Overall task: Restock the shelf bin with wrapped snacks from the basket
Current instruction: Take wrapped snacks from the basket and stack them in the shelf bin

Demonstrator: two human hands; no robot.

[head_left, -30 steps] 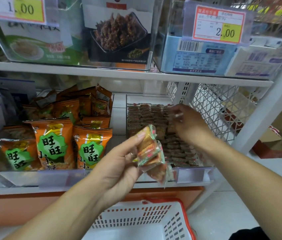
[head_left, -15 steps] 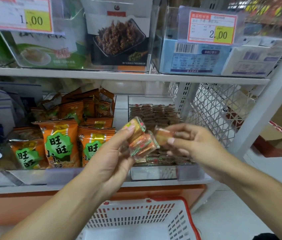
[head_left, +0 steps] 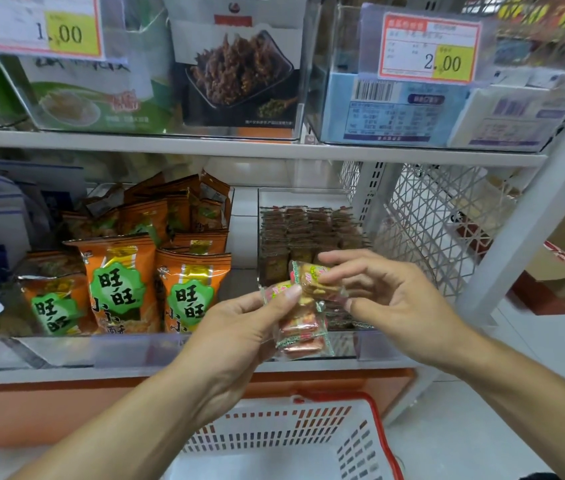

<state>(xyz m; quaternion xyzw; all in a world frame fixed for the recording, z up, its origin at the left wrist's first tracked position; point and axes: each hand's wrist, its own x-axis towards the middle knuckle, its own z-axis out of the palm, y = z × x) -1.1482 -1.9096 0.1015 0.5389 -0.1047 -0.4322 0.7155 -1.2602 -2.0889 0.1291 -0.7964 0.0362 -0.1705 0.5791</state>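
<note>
While my left hand [head_left: 239, 327] keeps its grip on a small stack of wrapped snacks [head_left: 300, 329], thumb pressed on top, I can't count them: the clear wrappers overlap and my palm hides the back of the pile. My right hand [head_left: 388, 299] is pinching one more wrapped snack [head_left: 312, 277] at the top of that stack, thumb and forefinger closed on its end, the other fingers loosely curled and holding nothing. Both sit just in front of the shelf bin [head_left: 308, 237], whose clear front wall is half hidden behind the stack. Rows of dark packets [head_left: 305, 226] fill the back of it; their print is too small to read. Down below, the basket [head_left: 294, 441] is cut off by the bottom edge, and my left forearm covers its near corner. Orange bags [head_left: 118, 282] stand in the bin to the left; the blue pack beside them is cropped and blurred.

Against half a second ago, my right hand has come back from beside the stack to its top, fingers now closing on a packet rather than spread around one. A second ago that hand was deep in the bin, over the dark rows. My left has barely shifted.
</note>
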